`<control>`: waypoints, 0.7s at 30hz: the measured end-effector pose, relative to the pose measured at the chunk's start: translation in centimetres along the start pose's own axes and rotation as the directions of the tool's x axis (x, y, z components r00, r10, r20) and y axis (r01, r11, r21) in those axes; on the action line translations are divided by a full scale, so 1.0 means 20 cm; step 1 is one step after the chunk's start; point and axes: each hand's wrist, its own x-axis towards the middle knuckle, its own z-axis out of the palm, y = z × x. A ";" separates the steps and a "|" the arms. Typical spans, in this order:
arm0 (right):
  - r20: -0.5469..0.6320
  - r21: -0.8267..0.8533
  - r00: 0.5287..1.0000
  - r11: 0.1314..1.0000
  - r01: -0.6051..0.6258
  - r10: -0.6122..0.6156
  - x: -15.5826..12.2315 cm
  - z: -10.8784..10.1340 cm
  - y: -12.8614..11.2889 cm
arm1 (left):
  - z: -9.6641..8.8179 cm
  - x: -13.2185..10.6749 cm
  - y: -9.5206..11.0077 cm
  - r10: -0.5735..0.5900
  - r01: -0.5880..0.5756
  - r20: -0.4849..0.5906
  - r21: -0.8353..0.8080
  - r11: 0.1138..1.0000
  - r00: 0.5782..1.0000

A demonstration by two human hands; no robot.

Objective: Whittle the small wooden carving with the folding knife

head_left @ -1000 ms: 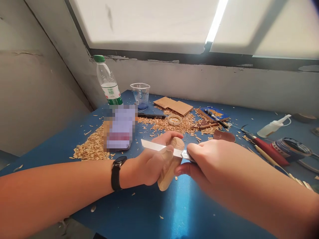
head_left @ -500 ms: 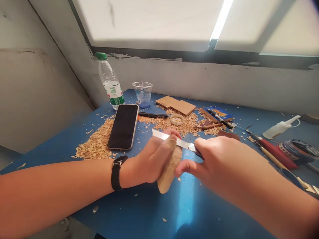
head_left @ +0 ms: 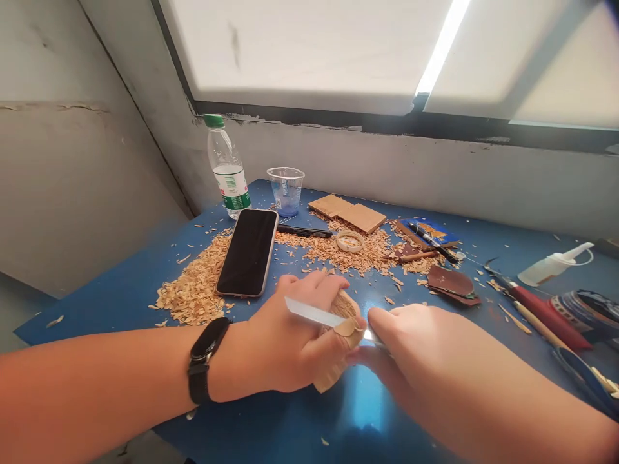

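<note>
My left hand (head_left: 294,341), with a black watch on its wrist, is wrapped round a pale carved piece of wood (head_left: 338,364) held just above the blue table (head_left: 120,290). The thumb, wearing a tan guard, presses on the back of a knife blade (head_left: 314,314). My right hand (head_left: 416,348) is closed on the knife's handle, which it hides. The blade lies across the upper end of the wood, pointing left.
Wood shavings (head_left: 193,290) are heaped at left and behind the hands. A black phone (head_left: 248,251), a water bottle (head_left: 226,167), a plastic cup (head_left: 285,190) and wood blocks (head_left: 348,214) stand behind. Carving tools (head_left: 546,312), a squeeze bottle (head_left: 551,265) and leather pieces (head_left: 449,283) lie at right.
Both hands, the wood and the knife sit lower and nearer the table. The blade has slid a little further across the wood. The camera tilted slightly.
</note>
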 end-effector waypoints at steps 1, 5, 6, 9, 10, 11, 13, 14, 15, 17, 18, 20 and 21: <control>0.005 -0.013 1.000 1.000 -0.015 0.015 0.00 0.01 0.00 | -0.01 0.00 0.01 -0.027 0.027 -0.010 0.057 0.998 1.000; -0.013 -0.056 0.993 0.991 -0.119 0.119 0.01 0.00 0.01 | -0.04 0.04 -0.01 -0.056 0.065 -0.049 0.193 0.979 0.997; -0.047 -0.061 0.988 0.986 -0.153 0.150 0.01 -0.02 0.01 | -0.05 0.06 -0.02 -0.062 0.070 -0.044 0.232 0.970 0.997; -0.182 -0.087 0.962 0.971 -0.221 0.203 0.01 -0.05 0.03 | -0.08 0.11 -0.07 -0.186 0.198 -0.068 0.363 0.910 0.980; -0.215 -0.090 0.955 0.970 -0.227 0.204 0.01 -0.05 0.03 | -0.08 0.12 -0.07 -0.215 0.232 -0.087 0.388 0.892 0.973; -0.241 -0.086 0.950 0.971 -0.224 0.198 0.02 -0.05 0.03 | -0.08 0.13 -0.08 -0.234 0.261 -0.115 0.403 0.877 0.965; -0.280 -0.071 0.943 0.976 -0.207 0.180 0.02 -0.04 0.03 | -0.08 0.13 -0.08 -0.225 0.273 -0.162 0.419 0.866 0.961; -0.299 -0.066 0.939 0.978 -0.195 0.168 0.02 -0.04 0.03 | -0.08 0.12 -0.08 -0.204 0.265 -0.184 0.423 0.867 0.962; -0.316 -0.064 0.936 0.981 -0.185 0.156 0.02 -0.03 0.03 | -0.08 0.12 -0.08 -0.175 0.248 -0.203 0.425 0.871 0.963; -0.336 -0.063 0.931 0.983 -0.170 0.139 0.02 -0.02 0.03 | -0.08 0.11 -0.08 -0.102 0.188 -0.224 0.408 0.893 0.969; -0.340 -0.057 0.930 0.984 -0.167 0.138 0.02 -0.02 0.03 | -0.08 0.11 -0.08 -0.059 0.143 -0.223 0.382 0.913 0.973; -0.339 -0.031 0.931 0.987 -0.158 0.139 0.03 -0.02 0.03 | -0.07 0.12 -0.10 0.045 0.016 -0.206 0.284 0.959 0.978; -0.329 -0.015 0.936 0.990 -0.140 0.127 0.03 -0.02 0.03 | -0.07 0.13 -0.10 0.097 -0.056 -0.193 0.211 0.976 0.976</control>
